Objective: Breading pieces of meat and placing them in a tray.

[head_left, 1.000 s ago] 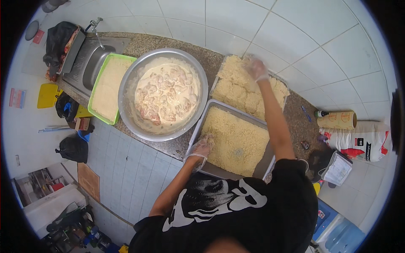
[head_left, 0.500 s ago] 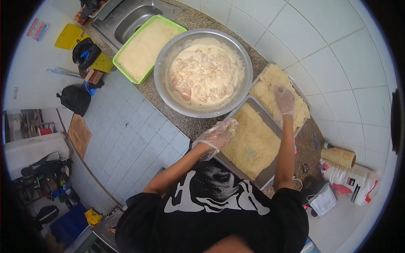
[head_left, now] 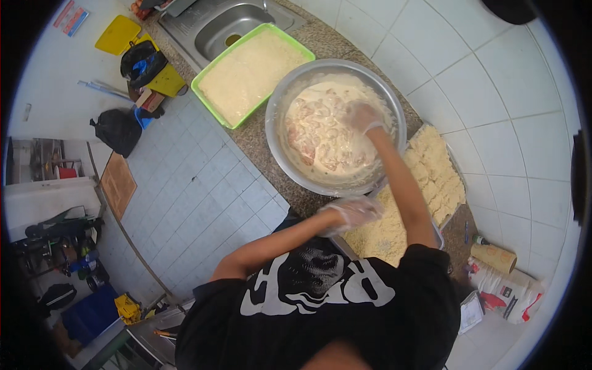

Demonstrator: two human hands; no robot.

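My right hand [head_left: 362, 116], in a clear plastic glove, reaches into a steel bowl [head_left: 277, 117] at its right side, at pieces of raw meat in creamy batter [head_left: 314, 129]. Its fingers are blurred. My left hand [head_left: 356, 213], also gloved, is open over the near grey tray of breadcrumbs [head_left: 379, 237], just below the bowl; I see nothing held in it. A second tray of clumped crumbs [head_left: 443, 172] lies right of the bowl, partly behind my right forearm. A green tray of pale fine crumbs [head_left: 205, 92] stands left of the bowl.
A steel sink [head_left: 213, 38] is set in the granite counter [head_left: 253, 145] beside a tiled wall [head_left: 487, 92]. A yellow bin [head_left: 165, 83] and black bag [head_left: 117, 132] stand left of the counter. A cardboard roll [head_left: 493, 256] and white sack [head_left: 505, 290] are at the right.
My right hand has moved left from the far crumb tray into the bowl. My left hand has shifted slightly right along the near tray. The view has turned, so the counter appears shifted.
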